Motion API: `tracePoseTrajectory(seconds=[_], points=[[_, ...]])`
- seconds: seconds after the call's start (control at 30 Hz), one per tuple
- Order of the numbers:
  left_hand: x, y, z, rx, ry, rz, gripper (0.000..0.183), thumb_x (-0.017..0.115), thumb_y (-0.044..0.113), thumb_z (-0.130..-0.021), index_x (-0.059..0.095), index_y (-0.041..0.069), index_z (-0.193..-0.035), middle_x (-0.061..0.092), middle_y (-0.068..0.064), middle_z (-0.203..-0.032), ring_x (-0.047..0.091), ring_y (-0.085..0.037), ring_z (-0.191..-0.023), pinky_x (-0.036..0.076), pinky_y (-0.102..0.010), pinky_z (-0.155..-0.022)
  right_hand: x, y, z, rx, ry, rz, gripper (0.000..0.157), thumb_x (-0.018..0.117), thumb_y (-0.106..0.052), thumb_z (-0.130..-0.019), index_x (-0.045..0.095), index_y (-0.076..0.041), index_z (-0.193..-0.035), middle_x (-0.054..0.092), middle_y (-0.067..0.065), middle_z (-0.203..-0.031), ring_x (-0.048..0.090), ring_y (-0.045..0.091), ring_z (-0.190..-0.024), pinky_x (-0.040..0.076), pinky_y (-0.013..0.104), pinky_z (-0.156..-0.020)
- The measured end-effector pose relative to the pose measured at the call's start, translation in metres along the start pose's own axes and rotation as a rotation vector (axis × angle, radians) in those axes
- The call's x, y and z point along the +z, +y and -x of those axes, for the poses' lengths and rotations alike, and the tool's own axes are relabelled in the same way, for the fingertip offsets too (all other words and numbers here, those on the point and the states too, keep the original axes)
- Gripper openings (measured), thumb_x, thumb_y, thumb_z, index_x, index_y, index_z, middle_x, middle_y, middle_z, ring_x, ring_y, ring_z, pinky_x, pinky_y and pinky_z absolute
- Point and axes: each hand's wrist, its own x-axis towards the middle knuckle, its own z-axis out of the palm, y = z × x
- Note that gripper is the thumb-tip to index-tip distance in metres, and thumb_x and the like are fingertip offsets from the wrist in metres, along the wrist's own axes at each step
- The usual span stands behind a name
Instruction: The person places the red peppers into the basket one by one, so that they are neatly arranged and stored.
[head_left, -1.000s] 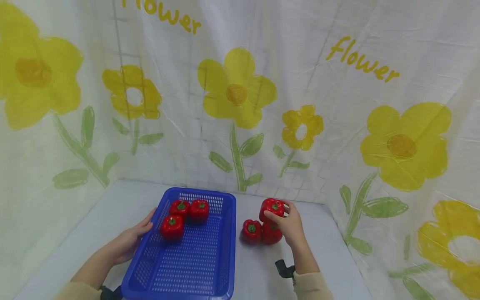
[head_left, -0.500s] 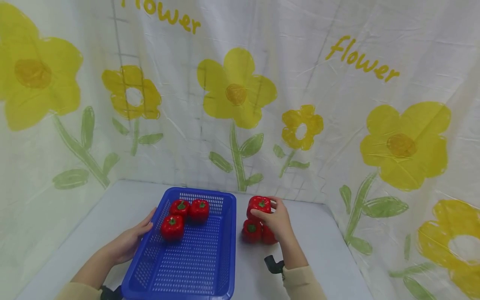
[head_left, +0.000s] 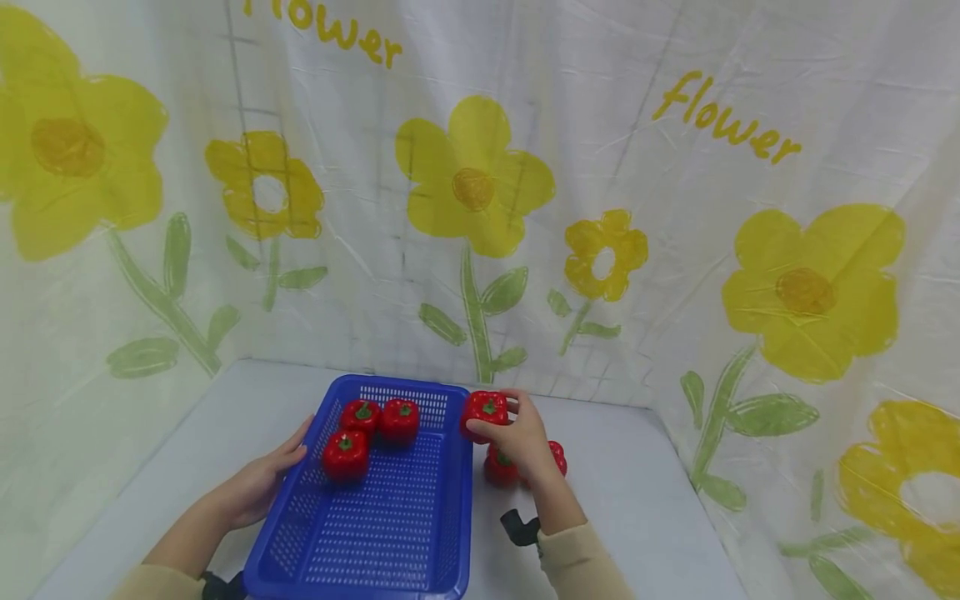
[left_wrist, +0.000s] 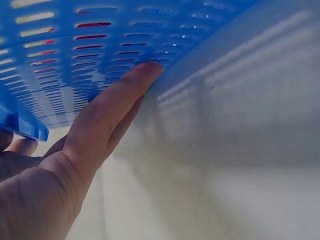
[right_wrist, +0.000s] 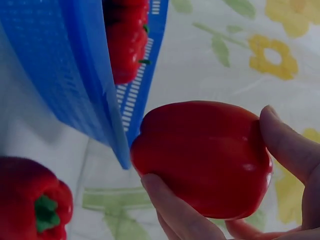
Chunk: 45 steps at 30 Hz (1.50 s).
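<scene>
Working over a pale tabletop [head_left: 630,500], in front of a white sheet [head_left: 525,58] covered in yellow flowers. Gripping a red pepper [head_left: 482,417] in the right hand [head_left: 525,435], clasping it between thumb and fingers and showing its green stem [head_left: 489,407] to the head camera. Holding it on the left side of that hand, so facing the blue basket [head_left: 378,533] pepper-first. Probably mattering most: lining up with the basket's far right corner, overlapping the rim in the head view. Not telling for sure whether touching the rim or just hanging beside it, even checking the right wrist view. Looking pretty blocky there, but running slightly longer from hand toward rim. Resting the left hand [head_left: 258,479] against the opposite long wall, touching from outside with fairly straight fingers, so sitting much farther from that pepper. Stretching lengthwise away from the person, basket-wise, and bunching three peppers [head_left: 345,458] toward the far left inside. Also spotting two loose peppers [head_left: 501,468] just right of the basket, hiding partly behind the right hand.
</scene>
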Motion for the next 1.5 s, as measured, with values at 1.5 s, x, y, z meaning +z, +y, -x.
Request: tracePoseTrajectory(seconds=[1.5], points=[[-0.002, 0.000, 0.000, 0.018, -0.015, -0.008, 0.063, 0.019, 0.038, -0.112, -0.026, 0.037, -0.154, -0.028, -0.019, -0.164, 0.006, -0.056, -0.149, 0.040, -0.062, -0.110, 0.091, -0.024, 0.000, -0.030, -0.101, 0.059, 0.085, 0.091, -0.041, -0.072, 0.049, -0.011, -0.141, 0.060, 0.014, -0.133, 0.059, 0.031, -0.117, 0.056, 0.051, -0.095]])
